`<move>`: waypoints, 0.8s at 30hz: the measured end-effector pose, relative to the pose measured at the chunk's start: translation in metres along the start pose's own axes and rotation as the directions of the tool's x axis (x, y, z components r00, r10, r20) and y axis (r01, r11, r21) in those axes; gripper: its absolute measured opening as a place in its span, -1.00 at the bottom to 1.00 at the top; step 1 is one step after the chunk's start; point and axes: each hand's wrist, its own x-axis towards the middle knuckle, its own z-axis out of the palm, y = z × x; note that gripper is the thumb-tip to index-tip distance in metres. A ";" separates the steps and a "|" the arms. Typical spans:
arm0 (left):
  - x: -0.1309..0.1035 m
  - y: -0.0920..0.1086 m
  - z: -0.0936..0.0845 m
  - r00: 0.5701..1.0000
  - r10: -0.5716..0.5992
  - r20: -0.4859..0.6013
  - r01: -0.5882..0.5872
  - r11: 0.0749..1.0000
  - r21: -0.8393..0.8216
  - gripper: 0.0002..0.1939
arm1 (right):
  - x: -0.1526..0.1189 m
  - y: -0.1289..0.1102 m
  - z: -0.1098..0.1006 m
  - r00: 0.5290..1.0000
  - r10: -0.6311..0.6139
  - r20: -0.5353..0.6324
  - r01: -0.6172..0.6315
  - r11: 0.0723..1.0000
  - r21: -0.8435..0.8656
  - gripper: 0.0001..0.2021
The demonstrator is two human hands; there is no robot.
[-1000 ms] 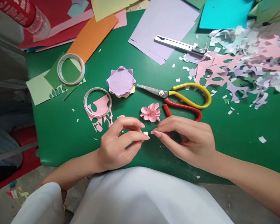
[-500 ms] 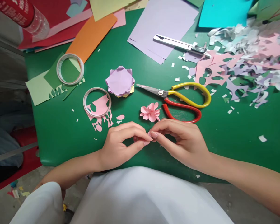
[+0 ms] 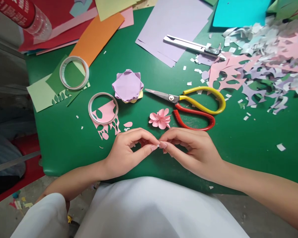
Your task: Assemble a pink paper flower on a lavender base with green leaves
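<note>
Pink paper piece (image 3: 164,151) sits in the right hand's (image 3: 196,147) pinch, touching fingertips with the left hand (image 3: 129,152), which is closed on a white bit (image 3: 158,145); the hands arch together, forearms crossing the near edge. Scissors (image 3: 172,98) lie just beyond; green bench (image 3: 250,148) opens rightward; grey floor (image 3: 228,208) shows below.

The fingers (image 3: 149,149) mostly hide the pink scrap (image 3: 164,151) and white bit (image 3: 159,144), shapes unclear; the top-left corner crops the bottle (image 3: 41,25).
</note>
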 end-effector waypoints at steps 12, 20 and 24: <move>0.001 0.000 0.001 1.000 0.027 -0.008 -0.026 0.998 0.053 -0.92 | 0.001 -0.003 0.001 0.997 0.069 0.026 -0.072 0.991 0.112 -0.88; 0.000 0.001 0.000 0.999 0.036 -0.014 -0.034 0.997 0.073 -0.90 | 0.001 -0.005 0.001 0.977 0.193 0.087 -0.208 0.954 0.218 -0.82; 0.000 0.001 0.001 1.000 0.024 -0.007 -0.024 0.997 0.077 -0.92 | 0.000 -0.006 0.001 0.981 0.179 0.073 -0.192 0.955 0.228 -0.84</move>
